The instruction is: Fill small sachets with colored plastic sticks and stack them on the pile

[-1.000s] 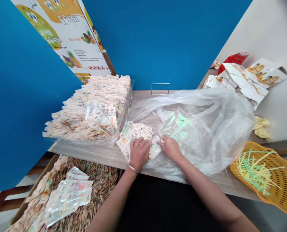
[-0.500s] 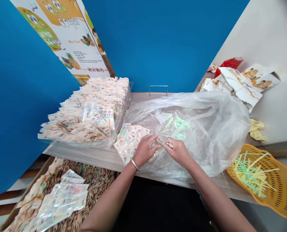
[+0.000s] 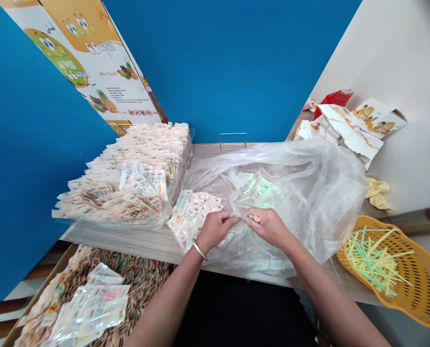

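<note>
My left hand [image 3: 215,228] and my right hand [image 3: 267,225] meet at the table's front, fingers pinched together on a small clear sachet [image 3: 241,217] held between them. They hover over the near edge of a large crumpled clear plastic bag [image 3: 302,188] with green sticks showing through it. Just left of my left hand lies a small heap of printed sachets [image 3: 189,214] on the wooden table [image 3: 135,236].
A big pile of sachets [image 3: 135,168] fills the table's left. An orange basket [image 3: 413,284] with green and yellow sticks sits at right. Printed cartons [image 3: 348,127] are stacked at the back right. A box of packed sachets [image 3: 92,299] lies below left. A blue wall stands behind.
My left hand lifted off the small sachet heap and came together with my right hand; both now pinch one sachet above the bag's edge. The view shifted slightly.
</note>
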A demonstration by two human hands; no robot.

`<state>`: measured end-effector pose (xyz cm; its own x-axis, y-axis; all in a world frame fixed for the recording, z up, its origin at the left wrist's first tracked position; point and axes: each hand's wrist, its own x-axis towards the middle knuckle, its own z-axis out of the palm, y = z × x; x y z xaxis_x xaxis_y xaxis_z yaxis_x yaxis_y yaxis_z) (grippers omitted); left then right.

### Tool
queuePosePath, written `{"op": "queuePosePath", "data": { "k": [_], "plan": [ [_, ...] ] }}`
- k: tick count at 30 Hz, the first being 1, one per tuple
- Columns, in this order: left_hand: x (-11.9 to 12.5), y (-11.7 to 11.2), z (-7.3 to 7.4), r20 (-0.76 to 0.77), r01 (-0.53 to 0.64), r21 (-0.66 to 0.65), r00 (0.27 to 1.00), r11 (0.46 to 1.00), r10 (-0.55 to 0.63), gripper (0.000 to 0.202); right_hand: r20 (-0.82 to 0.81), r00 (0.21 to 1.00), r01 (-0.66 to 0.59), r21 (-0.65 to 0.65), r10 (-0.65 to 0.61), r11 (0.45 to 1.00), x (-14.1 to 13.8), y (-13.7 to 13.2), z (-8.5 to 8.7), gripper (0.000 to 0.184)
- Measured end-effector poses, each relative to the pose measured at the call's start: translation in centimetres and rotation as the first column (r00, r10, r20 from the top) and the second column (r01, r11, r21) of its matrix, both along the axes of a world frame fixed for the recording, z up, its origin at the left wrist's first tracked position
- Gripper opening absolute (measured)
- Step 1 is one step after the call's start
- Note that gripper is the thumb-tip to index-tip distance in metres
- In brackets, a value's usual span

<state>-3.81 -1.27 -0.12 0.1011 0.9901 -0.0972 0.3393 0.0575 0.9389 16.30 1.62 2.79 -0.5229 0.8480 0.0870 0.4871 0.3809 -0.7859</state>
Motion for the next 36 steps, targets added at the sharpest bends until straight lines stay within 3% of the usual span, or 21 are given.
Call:
{"op": "queuePosePath", "data": {
  "k": [3, 5, 7, 9, 10, 12, 18, 21, 24, 27, 30, 34, 36],
  "plan": [
    [0.0, -0.1, 0.1, -0.004, -0.138, 0.019, 0.990, 0.990, 0.138, 0.024, -0.130, 0.990, 0.037, -0.083, -0.048, 0.996, -0.4, 0.3, -0.1, 0.020],
    [0.1, -0.1, -0.2, 0.036, -0.190, 0.021, 0.981, 0.981, 0.190, 0.026, -0.323, 0.925, 0.124, -0.240, -0.199, 0.963, -0.8, 0.5, 0.1, 0.028],
    [0.2, -0.1, -0.5, 0.074, -0.201, 0.021, 0.977, 0.979, 0.199, 0.028, -0.513, 0.755, 0.160, -0.460, -0.409, 0.873, -1.5, 0.8, 0.5, 0.038],
    [0.3, -0.2, -0.7, 0.092, -0.189, 0.022, 0.978, 0.982, 0.186, 0.028, -0.624, 0.551, 0.087, -0.617, -0.554, 0.782, -2.5, 0.9, 1.2, 0.044],
    [0.4, -0.2, -0.7, 0.096, -0.176, 0.023, 0.980, 0.984, 0.173, 0.027, -0.656, 0.483, 0.033, -0.648, -0.580, 0.761, -3.1, 0.9, 1.5, 0.045],
    [0.6, -0.3, -0.6, 0.108, -0.147, 0.022, 0.984, 0.989, 0.144, 0.025, -0.683, 0.435, -0.015, -0.657, -0.586, 0.754, -4.3, 0.9, 1.9, 0.046],
    [0.8, -0.7, 0.1, 0.163, -0.096, 0.023, 0.982, 0.995, 0.091, 0.024, -0.614, 0.534, 0.131, -0.619, -0.581, 0.774, -6.4, 0.6, 1.1, 0.048],
    [0.8, -0.8, 0.2, 0.203, -0.107, 0.019, 0.974, 0.994, 0.101, 0.022, -0.587, 0.595, 0.128, -0.605, -0.549, 0.786, -6.5, 0.3, 0.1, 0.051],
    [0.8, -0.8, 0.2, 0.208, -0.065, 0.034, 0.976, 0.997, 0.056, 0.017, -0.553, 0.701, 0.101, -0.548, -0.450, 0.831, -6.4, 0.1, -0.7, 0.054],
    [0.9, -1.0, 0.4, 0.153, 0.011, 0.109, 0.988, 0.994, -0.028, 0.024, -0.475, 0.833, 0.080, -0.404, -0.283, 0.911, -5.9, 0.0, -0.6, 0.054],
    [1.0, -1.4, 0.5, 0.191, 0.027, 0.142, 0.980, 0.989, -0.054, 0.033, -0.356, 0.922, 0.073, -0.230, -0.154, 0.970, -5.0, -0.3, 0.4, 0.048],
    [0.9, -2.5, 0.4, 0.276, -0.067, 0.112, 0.961, 0.991, 0.034, 0.035, -0.221, 0.957, 0.185, -0.038, -0.189, 0.982, -3.9, -1.6, 1.4, 0.049],
    [0.5, -3.5, 0.5, 0.270, -0.133, 0.099, 0.957, 0.986, 0.102, 0.033, -0.152, 0.967, 0.211, 0.031, -0.204, 0.977, -3.9, -2.7, 1.3, 0.033]
  ]
}}
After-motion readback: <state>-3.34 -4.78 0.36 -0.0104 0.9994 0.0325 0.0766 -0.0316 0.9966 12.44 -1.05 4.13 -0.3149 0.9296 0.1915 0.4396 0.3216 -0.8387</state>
